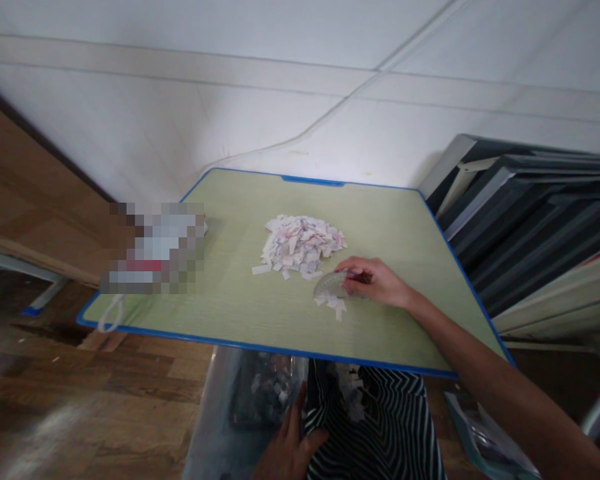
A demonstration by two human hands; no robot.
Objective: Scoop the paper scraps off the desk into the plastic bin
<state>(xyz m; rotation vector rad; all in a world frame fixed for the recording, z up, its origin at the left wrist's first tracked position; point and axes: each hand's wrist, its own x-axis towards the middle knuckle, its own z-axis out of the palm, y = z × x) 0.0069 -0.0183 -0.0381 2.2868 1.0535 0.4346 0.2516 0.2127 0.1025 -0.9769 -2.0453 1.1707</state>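
My right hand (pixel 375 283) pinches a clear semicircular protractor (pixel 333 285) low over the tabletop (pixel 220 293). A few small paper scraps (pixel 336 305) lie at the protractor's near edge. Just beyond it sits a heap of white and pinkish paper scraps (pixel 300 243). Below the table's front edge, my left hand (pixel 293 437) is at the right rim of a clear plastic bin (pixel 207 407), its fingers along the rim and the thumb apart on the near side. Scraps show inside the bin, over something dark. More pieces rest on the striped cloth (pixel 395 427) over my lap.
A pixelated object (pixel 155 257) with a white loop (pixel 111 313) hangs at the table's left edge. A large cardboard box (pixel 35 193) stands left. Dark framed panels (pixel 535 220) lean against the wall at right. A clear plastic bag (pixel 490 433) lies on the floor.
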